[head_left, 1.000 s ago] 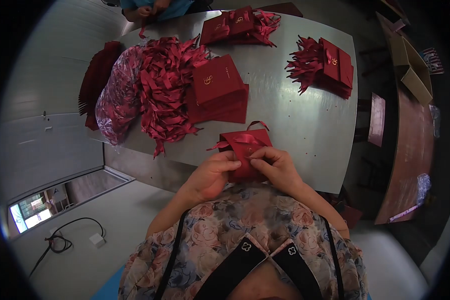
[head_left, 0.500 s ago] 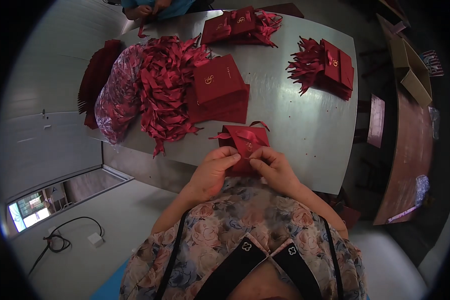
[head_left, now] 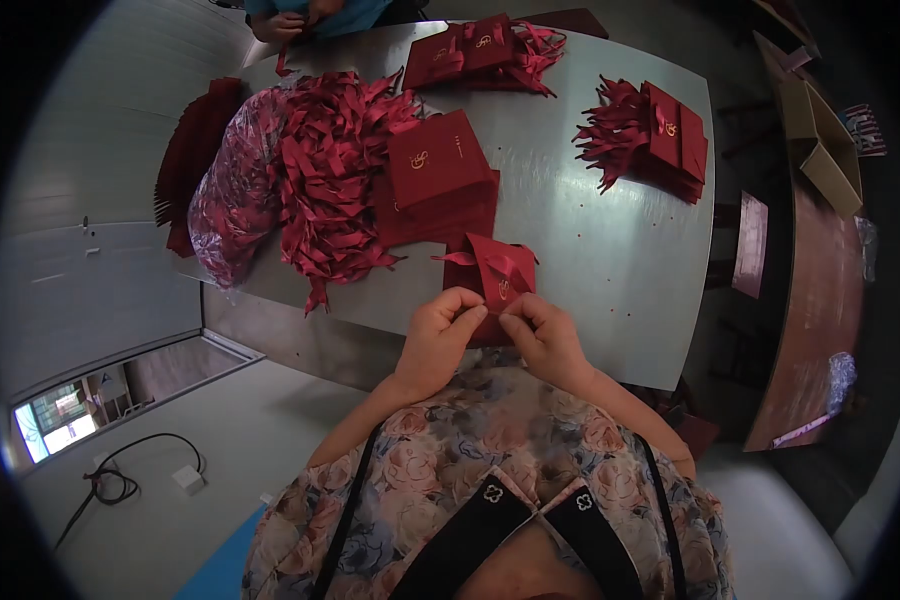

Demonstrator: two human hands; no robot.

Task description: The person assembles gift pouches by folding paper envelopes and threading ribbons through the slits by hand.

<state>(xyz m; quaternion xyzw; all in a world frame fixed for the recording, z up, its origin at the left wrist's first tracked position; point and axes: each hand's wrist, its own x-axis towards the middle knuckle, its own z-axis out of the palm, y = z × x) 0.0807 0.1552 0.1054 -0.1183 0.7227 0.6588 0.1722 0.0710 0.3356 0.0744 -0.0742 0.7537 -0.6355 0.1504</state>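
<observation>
At far left, a fanned stack of dark red folded sheets (head_left: 198, 160) is set at the edge of the smooth grey table (head_left: 590, 290). Beside it, red strips are contained in a clear, crinkled plastic bag (head_left: 232, 195), presumably so that they stay together. A loose heap of shiny red ribbons (head_left: 330, 190) is spread against it, likely for easy picking. Beyond, at the table's far edge, a co-worker's hand (head_left: 290, 25) is seen; its grip cannot be told.

Flat dark red rectangular pouches with gold print (head_left: 435, 165) are piled next to the ribbons, apparently kept within reach. Below them, by the near edge, one dark red ribboned pouch (head_left: 492, 285) is held close to the body, probably for a clear view. Its lower part is pinched between thumb and forefinger by the left hand (head_left: 435, 340); a matching pinch is made just beside by the right hand (head_left: 548, 342). Whether panel or ribbon lies between the fingertips cannot be told.

Farther right, ribboned red pouches (head_left: 675, 145) are stacked with tails all turned left, seemingly for neatness.
</observation>
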